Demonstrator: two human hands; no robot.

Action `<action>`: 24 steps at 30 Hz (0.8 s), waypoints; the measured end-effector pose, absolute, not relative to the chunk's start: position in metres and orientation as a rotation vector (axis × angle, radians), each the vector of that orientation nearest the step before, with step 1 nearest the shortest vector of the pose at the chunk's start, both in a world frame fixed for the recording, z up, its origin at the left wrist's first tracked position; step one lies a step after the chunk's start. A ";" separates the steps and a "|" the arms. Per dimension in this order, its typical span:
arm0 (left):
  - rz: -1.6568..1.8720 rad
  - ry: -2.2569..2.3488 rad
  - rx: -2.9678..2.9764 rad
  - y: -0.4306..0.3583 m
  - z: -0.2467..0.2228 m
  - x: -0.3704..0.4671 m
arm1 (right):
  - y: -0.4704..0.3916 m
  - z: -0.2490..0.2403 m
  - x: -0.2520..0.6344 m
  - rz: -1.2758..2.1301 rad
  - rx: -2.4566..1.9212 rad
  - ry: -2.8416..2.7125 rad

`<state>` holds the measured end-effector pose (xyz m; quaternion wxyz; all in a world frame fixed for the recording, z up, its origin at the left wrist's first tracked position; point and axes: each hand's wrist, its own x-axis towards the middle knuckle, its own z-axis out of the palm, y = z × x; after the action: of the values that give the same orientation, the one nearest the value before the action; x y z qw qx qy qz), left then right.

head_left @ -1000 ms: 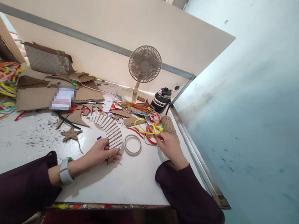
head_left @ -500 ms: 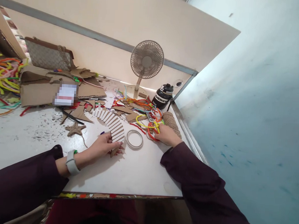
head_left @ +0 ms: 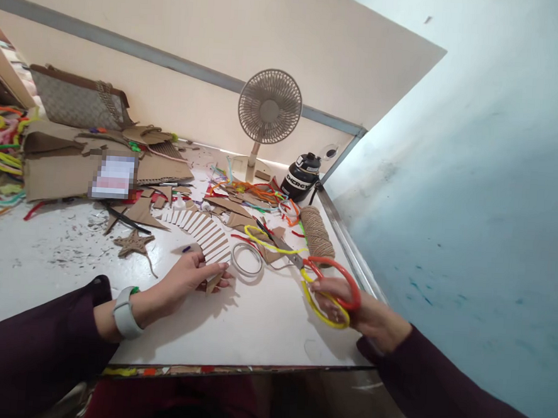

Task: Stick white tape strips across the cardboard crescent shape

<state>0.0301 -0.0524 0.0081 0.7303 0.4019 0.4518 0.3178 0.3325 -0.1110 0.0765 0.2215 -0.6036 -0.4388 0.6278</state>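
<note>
My left hand (head_left: 192, 279) pinches the lower end of a curved cardboard strip (head_left: 209, 233) banded with white stripes, which rests on the table. In my right hand (head_left: 371, 315) is a pair of scissors (head_left: 296, 260) with an orange-red handle loop and yellow round the other, held above the table with blades pointing left. A yellow pipe cleaner (head_left: 267, 241) lies along the blades; whether it is caught on them I cannot tell. Between the hands lies a roll of tape (head_left: 246, 262). A twine-wrapped star (head_left: 134, 243) sits left of the strip.
A spool of twine (head_left: 318, 233) lies by the right edge, near a black bottle (head_left: 300, 177). Behind stand a small fan (head_left: 270, 107) and a handbag (head_left: 78, 99). Cardboard scraps (head_left: 149, 213) and pipe cleaners (head_left: 1, 148) litter the table (head_left: 252, 333).
My right hand has lifted the scissors from beside the twine and drawn them toward me and to the right. My left hand keeps its hold on the cardboard strip. The view has shifted slightly.
</note>
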 end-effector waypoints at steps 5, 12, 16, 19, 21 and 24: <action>0.743 0.958 0.813 -0.059 0.017 0.035 | -0.165 0.068 0.324 1.955 -1.586 -0.918; 0.833 0.919 0.760 -0.058 0.020 0.036 | -0.178 0.099 0.318 1.884 -1.563 -0.875; 0.855 0.925 0.746 -0.059 0.020 0.036 | -0.158 0.116 0.332 1.694 -1.453 -0.925; 0.852 0.925 0.754 -0.060 0.019 0.035 | -0.155 0.108 0.335 1.750 -1.510 -0.925; 0.855 0.946 0.776 -0.060 0.018 0.034 | -0.163 0.095 0.328 1.794 -1.553 -0.930; 0.866 0.989 0.818 -0.061 0.015 0.033 | -0.185 0.074 0.311 1.849 -1.478 -0.926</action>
<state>0.0330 -0.0608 0.0153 0.7151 0.3692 0.4464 0.3912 0.3110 -0.1849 0.0740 0.2954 -0.5554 -0.3482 0.6950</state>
